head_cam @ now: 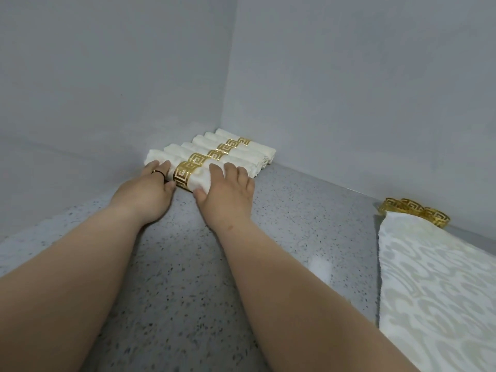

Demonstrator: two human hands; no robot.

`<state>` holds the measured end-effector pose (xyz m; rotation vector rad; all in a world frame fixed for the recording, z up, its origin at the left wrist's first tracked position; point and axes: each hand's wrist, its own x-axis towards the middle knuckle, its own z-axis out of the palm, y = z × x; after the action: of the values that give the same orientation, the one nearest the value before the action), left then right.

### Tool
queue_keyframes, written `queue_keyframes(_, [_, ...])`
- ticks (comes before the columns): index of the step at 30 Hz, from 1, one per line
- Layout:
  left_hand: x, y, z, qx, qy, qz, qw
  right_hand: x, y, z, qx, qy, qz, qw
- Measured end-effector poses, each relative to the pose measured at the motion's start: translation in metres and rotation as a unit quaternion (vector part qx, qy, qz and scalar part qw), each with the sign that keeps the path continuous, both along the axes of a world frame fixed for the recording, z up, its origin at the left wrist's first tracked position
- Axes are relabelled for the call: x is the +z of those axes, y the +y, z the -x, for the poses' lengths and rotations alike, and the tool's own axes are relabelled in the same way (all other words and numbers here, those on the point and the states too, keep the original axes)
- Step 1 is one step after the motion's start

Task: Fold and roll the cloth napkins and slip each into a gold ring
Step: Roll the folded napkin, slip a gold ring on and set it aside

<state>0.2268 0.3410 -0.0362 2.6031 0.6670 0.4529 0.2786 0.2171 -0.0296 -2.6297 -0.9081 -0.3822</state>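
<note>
Head view shows me both arms stretched toward the far corner, where a row of finished rolls lies side by side against the wall. My left hand (150, 183) rests on the left end of the nearest rolled napkin (200, 178), fingers laid over the cloth and thumb at its near side; my right hand (226, 183) covers the right end the same way, fingers curved over the top and thumb tucked under the near edge, so both hands hold this one roll. Its gold ring (185, 174) sits around the middle, between my hands, a thin cut-out band in a Greek key pattern. I judge the roll light, soft and springy: it could loosen if I squeeze one end only, so holding both ends close to the ring seems safest. The ring looks rigid but thin, smooth enough to slide along the cloth. The other rolled napkins (236, 149) touch one another behind it. To the right, a flat napkin (429, 291) of ivory damask lies on the speckled grey tabletop (295, 224), with spare rings (416, 210) clustered just beyond its far edge.
</note>
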Motion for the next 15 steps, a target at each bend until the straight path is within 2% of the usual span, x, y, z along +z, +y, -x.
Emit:
queue_keyframes(8, [0.0021, -0.0036, 0.0046, 0.001, -0.011, 0.009, 1.000, 0.0008, -0.0016, 0.0044, 0.024, -0.016, -0.046, 0.999])
queue_keyframes(15, [0.0018, -0.0017, 0.0022, -0.003, 0.015, -0.010, 1.000, 0.0034, 0.0006, 0.0013, 0.019, -0.029, -0.033, 0.999])
